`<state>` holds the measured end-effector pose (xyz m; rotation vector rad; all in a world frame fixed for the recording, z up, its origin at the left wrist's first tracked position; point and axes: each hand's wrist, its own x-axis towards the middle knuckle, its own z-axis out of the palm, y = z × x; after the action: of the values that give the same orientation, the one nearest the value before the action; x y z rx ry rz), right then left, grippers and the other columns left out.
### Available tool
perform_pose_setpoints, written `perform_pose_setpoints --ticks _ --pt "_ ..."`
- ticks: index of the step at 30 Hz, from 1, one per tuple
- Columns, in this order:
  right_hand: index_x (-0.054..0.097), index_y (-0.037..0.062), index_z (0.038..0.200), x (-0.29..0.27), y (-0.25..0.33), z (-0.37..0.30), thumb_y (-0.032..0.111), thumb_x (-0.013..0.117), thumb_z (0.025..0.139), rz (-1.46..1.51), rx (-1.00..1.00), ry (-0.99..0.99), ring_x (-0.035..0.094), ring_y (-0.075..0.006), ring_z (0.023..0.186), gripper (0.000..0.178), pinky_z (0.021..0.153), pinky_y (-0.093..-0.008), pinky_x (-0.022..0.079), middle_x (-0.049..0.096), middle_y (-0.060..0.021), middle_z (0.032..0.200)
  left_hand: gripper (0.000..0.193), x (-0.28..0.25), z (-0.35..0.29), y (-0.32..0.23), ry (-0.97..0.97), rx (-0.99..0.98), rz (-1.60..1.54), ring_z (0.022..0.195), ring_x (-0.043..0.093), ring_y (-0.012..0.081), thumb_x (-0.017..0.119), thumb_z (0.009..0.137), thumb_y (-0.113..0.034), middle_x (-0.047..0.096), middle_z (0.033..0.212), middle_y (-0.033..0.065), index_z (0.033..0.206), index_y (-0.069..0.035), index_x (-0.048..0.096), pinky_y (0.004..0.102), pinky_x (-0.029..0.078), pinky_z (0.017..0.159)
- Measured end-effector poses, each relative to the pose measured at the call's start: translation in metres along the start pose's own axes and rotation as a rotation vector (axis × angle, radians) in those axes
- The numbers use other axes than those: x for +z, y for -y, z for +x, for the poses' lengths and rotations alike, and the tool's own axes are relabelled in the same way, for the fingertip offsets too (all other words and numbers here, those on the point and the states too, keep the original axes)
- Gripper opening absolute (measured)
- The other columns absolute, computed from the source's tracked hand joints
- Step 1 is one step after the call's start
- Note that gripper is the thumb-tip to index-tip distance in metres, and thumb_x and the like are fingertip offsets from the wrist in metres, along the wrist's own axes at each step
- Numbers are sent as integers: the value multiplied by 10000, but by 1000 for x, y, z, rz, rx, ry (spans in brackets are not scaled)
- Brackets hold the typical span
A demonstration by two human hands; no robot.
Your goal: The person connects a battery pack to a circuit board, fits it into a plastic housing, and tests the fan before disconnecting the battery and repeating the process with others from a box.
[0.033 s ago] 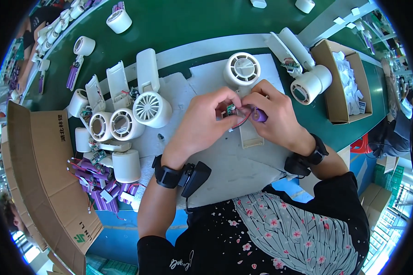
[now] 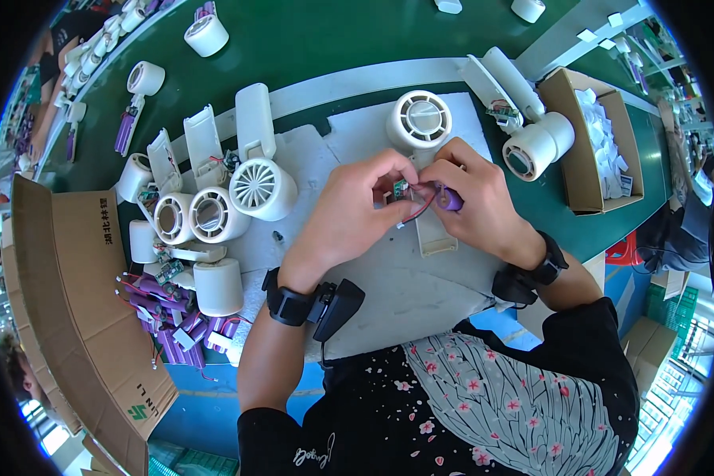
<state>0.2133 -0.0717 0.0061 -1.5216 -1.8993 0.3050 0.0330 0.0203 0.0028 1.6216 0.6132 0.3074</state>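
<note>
Over the grey mat, my left hand (image 2: 353,206) is closed, thumb and forefinger pinching a small green circuit board (image 2: 401,189) with thin wires. A purple battery cell (image 2: 451,200) sits in the curled fingers of my right hand (image 2: 480,198). Both sets of fingertips meet at the red and dark wires (image 2: 420,210), whose joint they partly hide. Beneath the hands lies a white handheld fan (image 2: 419,119); its round grille head shows beyond them and the end of its open handle on the near side.
To the left stand several white fan bodies (image 2: 263,189), a heap of purple batteries (image 2: 186,325) and a big cardboard box (image 2: 79,278). At right are another fan assembly (image 2: 531,151) and a carton (image 2: 587,202) of white pieces. A green conveyor (image 2: 333,40) carries more fan parts.
</note>
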Motion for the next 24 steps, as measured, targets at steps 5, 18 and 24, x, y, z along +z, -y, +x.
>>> perform_pose_setpoints --ticks 5,18,24 --pt "669 41 902 -2 6 2 -18 749 676 61 24 11 599 -242 725 247 641 -328 501 552 -104 869 284 1 0 -1 -36 50 -94 832 604 69 692 818 55 644 916 40 1035 -17 524 234 522 747" --pt "652 21 842 -2 7 -1 -10 757 672 93 47 80 616 -237 758 203 665 -321 504 536 -100 919 244 -4 -3 3 -60 -7 -121 717 629 83 758 760 -52 656 818 50 951 3 616 237 515 654" --pt "652 18 832 -1 8 -1 -7 759 687 94 56 94 612 -230 753 183 664 -321 501 528 -94 913 309 -12 -6 -5 10 -71 -128 757 634 88 765 764 -57 664 864 58 1034 16 634 241 521 690"
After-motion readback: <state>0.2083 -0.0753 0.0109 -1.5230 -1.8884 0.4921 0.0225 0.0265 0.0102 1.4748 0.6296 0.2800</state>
